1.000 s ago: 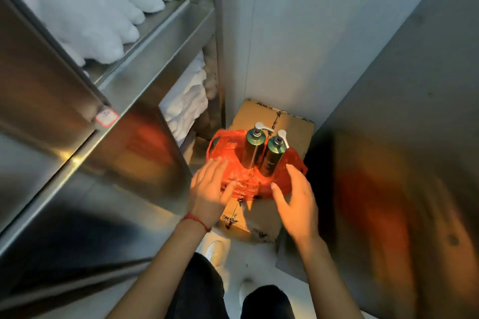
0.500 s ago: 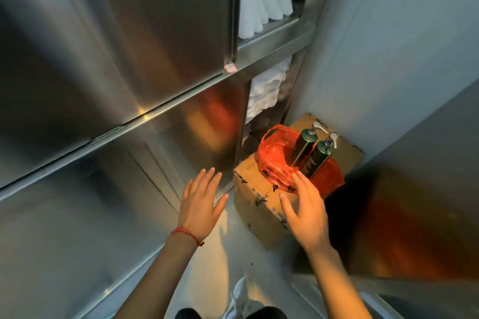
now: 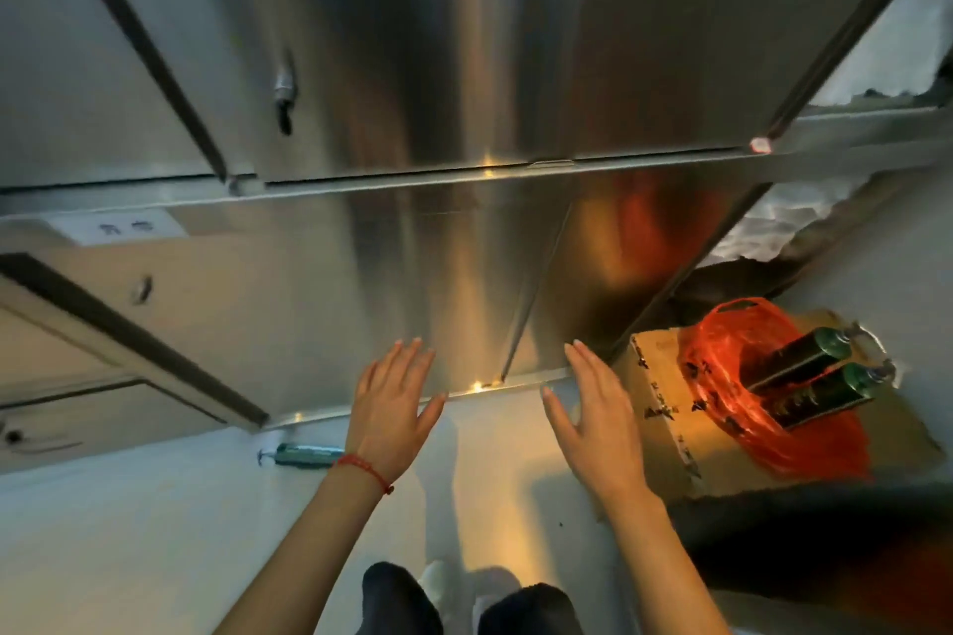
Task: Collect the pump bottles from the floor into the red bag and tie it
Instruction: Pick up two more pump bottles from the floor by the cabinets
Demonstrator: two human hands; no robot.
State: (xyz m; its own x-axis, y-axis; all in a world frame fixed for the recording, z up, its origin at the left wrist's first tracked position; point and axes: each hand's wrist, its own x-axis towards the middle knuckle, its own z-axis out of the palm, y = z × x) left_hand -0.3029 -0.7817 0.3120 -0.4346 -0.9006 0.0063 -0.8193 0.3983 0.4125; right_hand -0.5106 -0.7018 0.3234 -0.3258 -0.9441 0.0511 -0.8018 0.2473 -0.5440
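Head view shows both hands, left hand (image 3: 392, 407) and right hand (image 3: 598, 420), spread flat and holding nothing. Two bottles (image 3: 804, 376) stand in the red bag (image 3: 722, 376) on a box (image 3: 665, 407). Another bottle (image 3: 304, 455) lies on the floor (image 3: 154, 531), likely next to fetch.

A pale floor (image 3: 154, 531) carries a cardboard box (image 3: 665, 428) at three o'clock, the red bag (image 3: 732, 376) (two dark pump bottles (image 3: 804, 376) inside) on top. At nine o'clock, another pump bottle (image 3: 304, 455) lies beside the steel cabinet (image 3: 412, 273).
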